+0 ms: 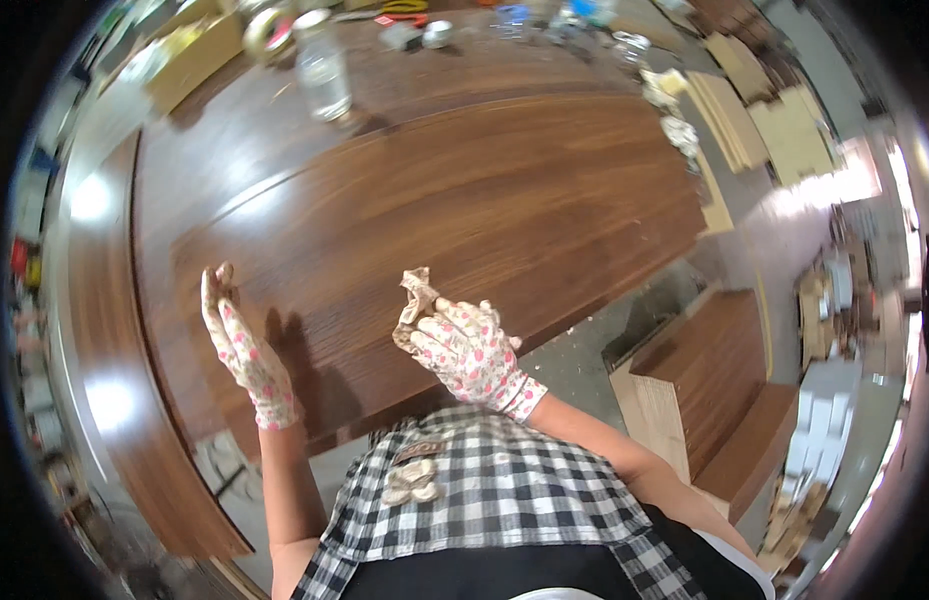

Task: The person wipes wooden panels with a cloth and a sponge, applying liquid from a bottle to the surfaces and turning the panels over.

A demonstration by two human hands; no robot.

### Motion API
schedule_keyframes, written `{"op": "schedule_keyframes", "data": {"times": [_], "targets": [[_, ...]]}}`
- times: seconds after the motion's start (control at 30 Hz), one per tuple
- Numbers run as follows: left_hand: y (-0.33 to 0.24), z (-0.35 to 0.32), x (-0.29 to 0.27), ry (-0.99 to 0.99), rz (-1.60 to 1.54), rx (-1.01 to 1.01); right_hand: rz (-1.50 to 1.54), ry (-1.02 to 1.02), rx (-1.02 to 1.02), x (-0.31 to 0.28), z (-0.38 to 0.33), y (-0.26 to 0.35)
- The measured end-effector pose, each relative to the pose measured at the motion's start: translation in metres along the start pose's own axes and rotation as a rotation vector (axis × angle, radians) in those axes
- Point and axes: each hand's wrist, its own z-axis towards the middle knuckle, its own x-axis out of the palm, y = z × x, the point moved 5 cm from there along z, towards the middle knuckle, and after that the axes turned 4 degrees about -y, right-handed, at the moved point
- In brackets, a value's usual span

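The fingers of the gloved right hand (469, 350) pinch a crumpled beige cloth (416, 292) over the near part of a brown wood-grain board (464, 210); those of the gloved left hand (246, 355) are straight and pressed together over its left end, contact unclear; the board lies on a brown surface (434, 75); a clear bottle (324, 80) stands beyond

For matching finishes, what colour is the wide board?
The wide board is brown with darker grain, clearest in head view.
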Motion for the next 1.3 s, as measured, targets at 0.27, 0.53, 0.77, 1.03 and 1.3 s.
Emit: {"op": "schedule_keyframes", "data": {"times": [0.27,0.53,0.77,1.03,1.3], "targets": [[0.010,-0.038,0.109,0.221,-0.015,-0.002,0.118,-0.409,0.376,-0.027,-0.040,-0.292],[0.032,-0.069,0.253,0.344,0.121,0.083,0.238,-0.166,0.218,0.038,-0.015,-0.217],[0.039,-0.062,0.345,0.406,0.349,0.166,0.209,-0.409,0.495,-0.017,-0.047,-0.428],[0.051,-0.012,0.377,0.257,0.807,0.473,0.436,-0.531,0.081,-0.046,0.006,-0.379],[0.074,0.023,0.379,0.462,1.185,0.490,0.390,-0.192,-0.331,0.002,0.081,-0.208]]}}
